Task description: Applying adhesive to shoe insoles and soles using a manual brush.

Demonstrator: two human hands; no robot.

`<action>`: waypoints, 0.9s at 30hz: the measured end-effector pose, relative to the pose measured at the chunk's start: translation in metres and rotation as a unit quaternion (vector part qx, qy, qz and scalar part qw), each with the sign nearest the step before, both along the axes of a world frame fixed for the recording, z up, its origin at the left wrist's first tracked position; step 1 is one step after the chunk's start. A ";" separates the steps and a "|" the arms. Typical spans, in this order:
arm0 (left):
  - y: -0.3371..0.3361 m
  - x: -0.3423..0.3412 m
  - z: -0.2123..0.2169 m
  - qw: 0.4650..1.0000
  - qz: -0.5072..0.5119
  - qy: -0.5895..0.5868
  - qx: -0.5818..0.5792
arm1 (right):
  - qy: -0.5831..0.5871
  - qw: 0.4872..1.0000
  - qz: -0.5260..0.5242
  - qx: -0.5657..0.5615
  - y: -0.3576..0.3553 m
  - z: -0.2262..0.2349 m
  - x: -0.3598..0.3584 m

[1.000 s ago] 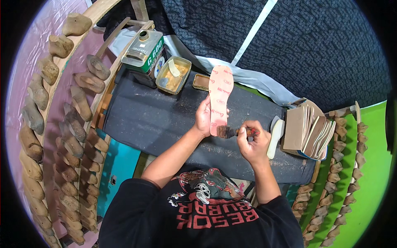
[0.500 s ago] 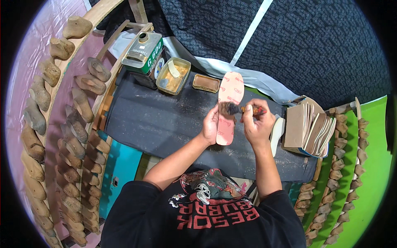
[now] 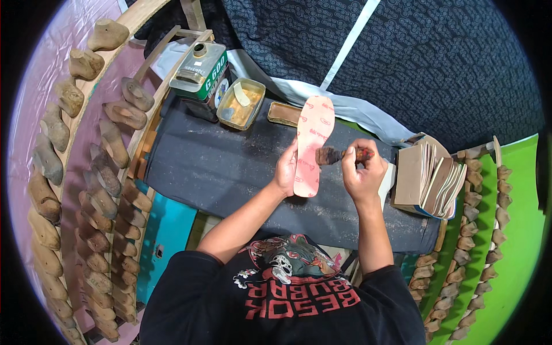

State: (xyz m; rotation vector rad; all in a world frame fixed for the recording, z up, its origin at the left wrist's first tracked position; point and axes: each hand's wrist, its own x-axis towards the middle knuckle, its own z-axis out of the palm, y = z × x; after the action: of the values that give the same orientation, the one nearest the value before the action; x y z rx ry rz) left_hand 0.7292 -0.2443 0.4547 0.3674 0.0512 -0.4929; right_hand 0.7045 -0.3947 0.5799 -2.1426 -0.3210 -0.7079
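My left hand (image 3: 286, 169) grips the left edge of a pinkish shoe insole (image 3: 313, 123) with red printing, held above the dark-covered table. The fingers beneath the insole are hidden. My right hand (image 3: 365, 175) is closed around the handle of a brush (image 3: 329, 156) with dark, crusted bristles. Those bristles point left at the insole's right edge; whether they touch it I cannot tell. Behind the top of the insole stands a small shallow tray (image 3: 282, 114) with a brown inside, partly covered by it. A pale flat piece (image 3: 388, 185) lies right of my right hand, partly hidden.
A metal can (image 3: 199, 80) and a stained plastic tub (image 3: 242, 109) stand at the back left of the table (image 3: 213, 172). On the right, a cardboard box (image 3: 415, 172) holds several flat sole pieces. Racks of wooden shoe lasts (image 3: 54, 126) line both sides.
The brush has moved right and slightly down, from across the insole's middle to its right edge. My left hand has shifted the insole a little left and up.
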 end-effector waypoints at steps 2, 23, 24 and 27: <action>0.004 -0.004 -0.005 1.000 -0.016 -0.006 0.006 | -0.041 0.999 -0.011 -0.009 0.003 -0.003 0.005; 0.040 0.002 -0.035 1.000 -0.029 -0.001 -0.001 | 0.045 0.999 -0.003 -0.006 0.034 -0.021 0.011; 0.043 0.004 -0.037 0.999 -0.033 -0.006 -0.004 | 0.044 0.999 -0.020 -0.013 0.029 -0.021 0.012; 0.046 0.007 -0.037 0.999 -0.036 -0.001 -0.002 | 0.053 0.997 -0.045 0.039 0.030 -0.025 0.013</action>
State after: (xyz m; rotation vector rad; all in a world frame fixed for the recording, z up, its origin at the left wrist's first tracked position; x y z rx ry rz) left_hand 0.7364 -0.1982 0.4174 0.3677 0.0354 -0.5641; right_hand 0.7175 -0.3650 0.5550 -2.1208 -0.1378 -0.6450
